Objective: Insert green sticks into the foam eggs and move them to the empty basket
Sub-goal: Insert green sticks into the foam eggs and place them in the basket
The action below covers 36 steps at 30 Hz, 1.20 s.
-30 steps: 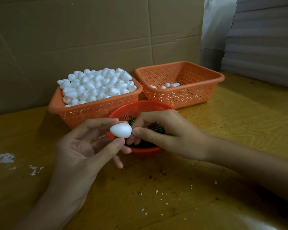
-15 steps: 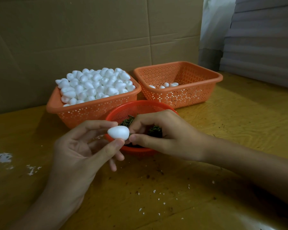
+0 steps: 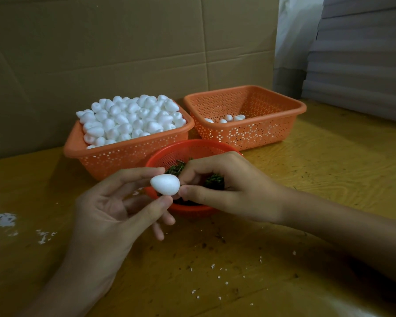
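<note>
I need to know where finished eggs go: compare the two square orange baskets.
The left basket is heaped above its rim with foam eggs; the right basket holds only a few on its floor. The left basket stands farther forward, the right basket farther back. Both are orange, perforated and rectangular.

A yellow-brown wooden desk (image 3: 329,179) with visible grain, speckled with white crumbs (image 3: 220,276) and dark flecks; white smears (image 3: 0,219) lie near its left edge. Creased brown cardboard (image 3: 124,53) stands along its far edge. Stacked grey boards (image 3: 364,53) rise at the far right corner, beside a pale wall strip (image 3: 295,30). Dim light.
</note>
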Motion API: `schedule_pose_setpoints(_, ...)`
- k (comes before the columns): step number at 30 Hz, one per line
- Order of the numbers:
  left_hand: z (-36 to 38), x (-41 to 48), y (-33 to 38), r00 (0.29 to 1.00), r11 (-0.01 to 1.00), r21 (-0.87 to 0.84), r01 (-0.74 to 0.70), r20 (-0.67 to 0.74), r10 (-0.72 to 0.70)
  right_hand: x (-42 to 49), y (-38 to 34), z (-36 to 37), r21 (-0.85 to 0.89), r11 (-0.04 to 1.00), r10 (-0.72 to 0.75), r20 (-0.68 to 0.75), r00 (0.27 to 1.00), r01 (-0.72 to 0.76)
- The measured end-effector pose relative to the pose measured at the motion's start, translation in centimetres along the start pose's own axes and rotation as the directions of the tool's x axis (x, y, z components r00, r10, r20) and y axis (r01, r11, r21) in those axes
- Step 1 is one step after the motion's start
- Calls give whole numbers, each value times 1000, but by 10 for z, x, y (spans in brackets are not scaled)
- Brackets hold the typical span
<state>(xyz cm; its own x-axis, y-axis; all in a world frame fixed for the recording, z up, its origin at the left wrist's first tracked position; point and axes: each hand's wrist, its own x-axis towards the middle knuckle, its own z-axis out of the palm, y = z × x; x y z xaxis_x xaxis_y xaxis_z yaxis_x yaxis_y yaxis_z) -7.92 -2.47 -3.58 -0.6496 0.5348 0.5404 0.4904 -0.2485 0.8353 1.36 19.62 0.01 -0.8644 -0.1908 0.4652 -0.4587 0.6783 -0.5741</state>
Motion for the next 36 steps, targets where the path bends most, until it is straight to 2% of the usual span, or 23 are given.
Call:
schedule_pose_setpoints(3,5,1,3,998,999,-46,-30,-50,28,2,-2,-7,-4,1000,2,-80,997,-2)
schedule_pose_setpoints(6,7,1,7,995,997,-67,-24,-96,17,6,3,-29,-61,997,29,-280,960,-48)
schedule_pose_setpoints(9,7,0,3,993,995,-95,18,-116,-29,8,20,-58,-152,970,95,-477,874,-188)
schedule_pose_setpoints(12,9,-2,1,994,998,-54,13,-110,-18,8,47,-81,-291,879,157,-570,806,-377)
schedule_pose_setpoints(14,9,-3,1,995,1000,-20,23,-96,-25,6,65,-91,-347,808,226,-565,794,-477)
schedule_pose_setpoints(17,9,-4,0,996,998,-7,58,-68,-58,2,83,-95,-381,748,301,-535,789,-544)
schedule_pose_setpoints(25,12,-4,-1,992,997,-24,76,-100,-78,3,90,-96,-451,708,284,-523,804,-544)
schedule_pose_setpoints(29,12,-4,1,991,995,-18,97,-90,-98,2,88,-95,-477,701,228,-556,800,-531)
schedule_pose_setpoints(33,11,-4,1,992,994,7,109,-65,-108,5,70,-84,-493,749,95,-582,808,-443)
schedule_pose_setpoints(35,12,-5,2,992,994,12,107,-68,-106,8,49,-69,-462,840,42,-468,883,-285)
schedule_pose_setpoints(36,12,-4,3,992,994,12,107,-73,-106,9,38,-59,-427,881,41,-355,934,-201)
